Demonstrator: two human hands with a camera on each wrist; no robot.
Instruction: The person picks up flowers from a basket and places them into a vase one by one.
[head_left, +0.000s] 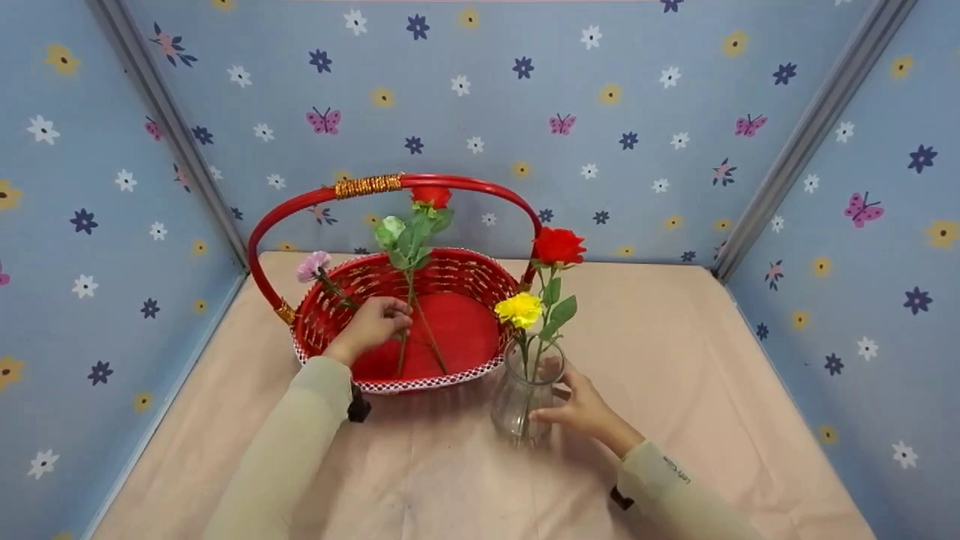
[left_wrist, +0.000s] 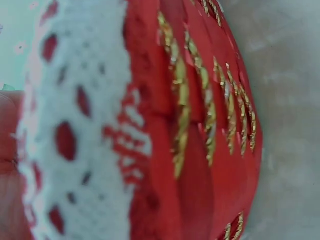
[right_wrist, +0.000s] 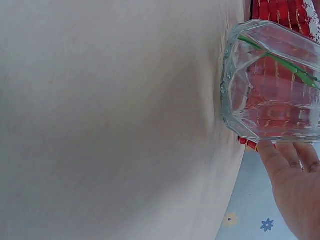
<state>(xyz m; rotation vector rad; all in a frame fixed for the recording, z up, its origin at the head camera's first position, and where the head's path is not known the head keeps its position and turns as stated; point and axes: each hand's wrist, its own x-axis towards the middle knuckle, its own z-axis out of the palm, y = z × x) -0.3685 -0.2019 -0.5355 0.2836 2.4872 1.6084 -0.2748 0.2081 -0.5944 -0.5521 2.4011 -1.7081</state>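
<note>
A red woven basket (head_left: 427,385) with white lace trim stands on the table. Inside it lean a red rose (head_left: 431,197), a pale green rose (head_left: 389,231) and a pink carnation (head_left: 313,266). My left hand (head_left: 375,322) reaches over the near rim, fingers bent beside the rose stems (head_left: 410,296); whether they pinch one is unclear. With thumb and fingers my right hand (head_left: 585,409) holds a clear glass vase (head_left: 517,409). A red rose (head_left: 560,247) and a yellow carnation (head_left: 519,310) stand in the vase. In the left wrist view, the basket's lace (left_wrist: 90,165) hides most of the hand.
The basket's tall handle (head_left: 465,181) arches above its flowers. A peach cloth (head_left: 660,322) covers the table. Flower-patterned blue panels (head_left: 480,97) enclose the back and both sides, with grey metal posts (head_left: 810,142) at the corners.
</note>
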